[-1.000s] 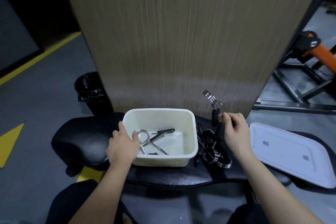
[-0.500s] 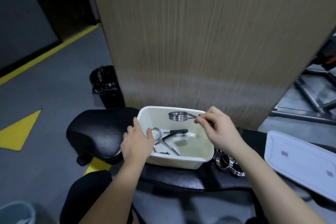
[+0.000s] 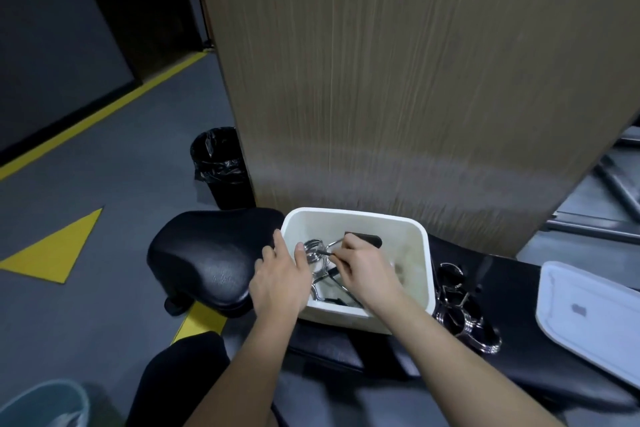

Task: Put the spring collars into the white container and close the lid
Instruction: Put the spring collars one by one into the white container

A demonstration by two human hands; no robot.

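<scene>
The white container (image 3: 424, 270) stands open on a black padded bench (image 3: 214, 260). My left hand (image 3: 282, 279) grips its left rim. My right hand (image 3: 367, 267) is down inside the container, fingers pinched on the wire handle of a chrome spring collar (image 3: 313, 248) with a black grip. Another spring collar (image 3: 332, 291) lies on the container's floor beneath it, partly hidden by my hands. Several more collars (image 3: 460, 312) lie in a pile on the bench just right of the container. The white lid (image 3: 588, 312) rests on the bench at the far right.
A tall wood-grain panel (image 3: 398, 80) rises right behind the bench. A black bin with a bag (image 3: 221, 166) stands on the grey floor to the left. Yellow floor markings (image 3: 52, 250) lie left of the bench. A pale bucket (image 3: 45, 406) sits at the bottom left corner.
My right hand lifted a collar from the pile, carried it left over the container and lowered it inside. My left hand stayed on the rim. The camera view shifted left.
</scene>
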